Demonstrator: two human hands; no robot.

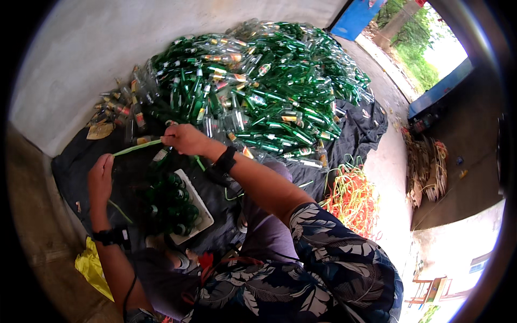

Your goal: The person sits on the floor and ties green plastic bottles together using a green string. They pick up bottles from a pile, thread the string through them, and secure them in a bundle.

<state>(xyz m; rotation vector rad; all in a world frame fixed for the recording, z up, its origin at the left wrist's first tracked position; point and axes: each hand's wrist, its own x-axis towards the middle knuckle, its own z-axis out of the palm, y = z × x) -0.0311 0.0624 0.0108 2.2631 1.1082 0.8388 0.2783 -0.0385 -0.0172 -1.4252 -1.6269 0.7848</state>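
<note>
Around nine o'clock, the left hand (100, 175) and right hand (186, 140) both grip a green strap (137, 147), seemingly the step of drawing it taut; the next move would call for even tension, clear of the grouped bottles (175, 203) at eight. Dark cloth (129, 180) gives room at nine, while the bottle pile (258, 91) bounds twelve

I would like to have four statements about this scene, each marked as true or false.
1. The left hand and the right hand hold a green strip between them. True.
2. All bottles in the pile are green. False: the bottle pile also contains clear ones.
3. Only the left wrist wears a black band. False: the right wrist wears a black band too.
4. A red and yellow-green tangle lies farther right than both hands. True.
</note>
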